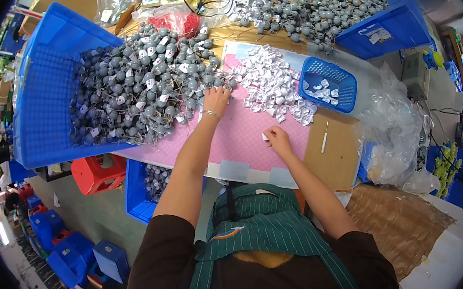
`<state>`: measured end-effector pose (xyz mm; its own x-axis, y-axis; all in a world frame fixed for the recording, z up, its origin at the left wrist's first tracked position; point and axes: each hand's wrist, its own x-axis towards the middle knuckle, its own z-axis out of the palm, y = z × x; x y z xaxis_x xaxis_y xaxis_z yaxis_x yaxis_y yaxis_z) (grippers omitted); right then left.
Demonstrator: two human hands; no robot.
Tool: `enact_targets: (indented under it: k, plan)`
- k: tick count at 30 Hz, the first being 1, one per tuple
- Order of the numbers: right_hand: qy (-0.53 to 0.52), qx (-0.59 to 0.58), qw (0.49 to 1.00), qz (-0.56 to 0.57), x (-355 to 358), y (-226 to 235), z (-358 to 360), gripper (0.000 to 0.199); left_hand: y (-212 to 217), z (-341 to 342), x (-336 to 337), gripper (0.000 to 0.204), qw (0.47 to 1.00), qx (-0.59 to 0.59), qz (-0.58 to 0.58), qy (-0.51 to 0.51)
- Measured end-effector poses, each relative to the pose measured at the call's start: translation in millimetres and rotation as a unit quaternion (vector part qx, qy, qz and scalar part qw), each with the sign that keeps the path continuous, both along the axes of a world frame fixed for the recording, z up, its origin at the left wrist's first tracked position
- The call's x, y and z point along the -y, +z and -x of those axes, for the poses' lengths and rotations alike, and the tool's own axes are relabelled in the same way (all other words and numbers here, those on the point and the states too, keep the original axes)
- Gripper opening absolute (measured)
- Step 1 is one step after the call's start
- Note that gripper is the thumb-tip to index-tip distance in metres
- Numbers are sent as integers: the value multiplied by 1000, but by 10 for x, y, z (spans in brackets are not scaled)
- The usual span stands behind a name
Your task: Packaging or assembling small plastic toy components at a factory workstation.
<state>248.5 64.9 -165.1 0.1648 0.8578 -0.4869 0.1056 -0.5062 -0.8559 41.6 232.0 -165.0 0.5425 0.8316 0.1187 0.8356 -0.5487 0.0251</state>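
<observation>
While the right hand (278,139) pinches a white piece (265,137), the left hand (216,99) (grip unclear) is at grey balls (145,87), some white-tagged, many bare.

Hands: two, one left hand (217,101), one right hand (278,140). White piece (265,137) in the right fingertips: one. Grey balls (151,88): two large heaps, plus one lot in a bin; overlapping, single units uncountable. White pieces (270,79): one heap, one smaller lot in a basket; likewise uncountable. Large blue crates (41,107) beside the heaps: two. Small blue basket (352,85): one. Lower blue bin (135,188): one. Pink mat (242,138): one. White-handled tool (325,140): one. Cardboard sheet (325,163) under it: one. Red stool (92,176) by the left crate: one. Bracelet (212,114): one.
</observation>
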Motion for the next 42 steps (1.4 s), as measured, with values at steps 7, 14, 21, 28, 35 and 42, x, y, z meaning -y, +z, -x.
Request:
enact_targets:
  k: [7, 14, 21, 28, 35, 42]
  plan:
    - [-102, -205, 972, 57, 121, 410, -117, 14, 728, 87, 132, 31, 918, 357, 112, 133]
    - [-17, -293, 952, -85, 14, 1063, 267, 18, 1204, 399, 949, 30, 608, 650, 378, 256]
    - [116, -138, 949, -257, 155, 1540, 611, 21, 1508, 360, 1776, 34, 477, 711, 470, 216]
    - [104, -96, 958, -251, 345, 1693, 748, 25, 1689, 420, 2016, 51, 571, 675, 445, 143]
    - [78, -61, 966, -237, 416, 1834, 763, 29, 1754, 434, 2046, 53, 614, 652, 423, 137]
    - [80, -111, 971, -194, 452, 1668, 730, 33, 1841, 420, 2066, 46, 653, 608, 431, 136]
